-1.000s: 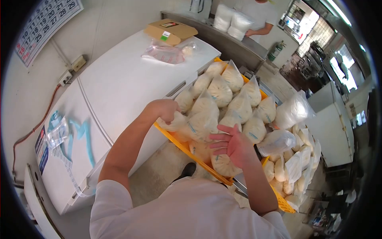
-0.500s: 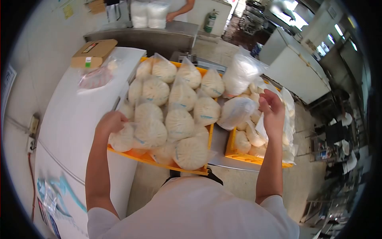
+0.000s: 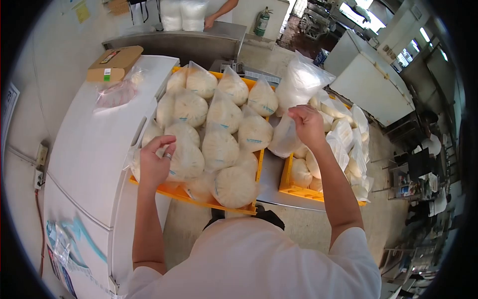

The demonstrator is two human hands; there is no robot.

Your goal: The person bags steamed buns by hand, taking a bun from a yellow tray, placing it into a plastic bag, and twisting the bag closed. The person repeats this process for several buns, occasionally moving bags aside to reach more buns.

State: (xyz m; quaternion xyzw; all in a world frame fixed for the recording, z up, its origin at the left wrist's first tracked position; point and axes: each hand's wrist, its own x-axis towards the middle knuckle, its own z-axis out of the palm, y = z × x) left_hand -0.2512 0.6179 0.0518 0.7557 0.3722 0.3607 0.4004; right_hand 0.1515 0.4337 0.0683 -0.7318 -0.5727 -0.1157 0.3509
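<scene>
And the cloudy bag (image 3: 283, 138) is seen between the left yellow crate (image 3: 244, 208) and the right yellow crate (image 3: 308, 193); at its upper edge the right hand (image 3: 307, 124) is held, fingertips drawn together, though whether plastic is pinched cannot be told! Over the pale, rounded bags (image 3: 219, 151) the left hand (image 3: 155, 162) is held, fingers loosely curled, slightly apart. Thin plastic is best gathered gently, weight probably supported from below. Since the earlier frame, the right hand has been brought inward, the left turned, its ring (image 3: 168, 156) now shown

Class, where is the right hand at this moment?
Right of centre in the head view, the right hand is at a translucent bag between two yellow crates.
</scene>
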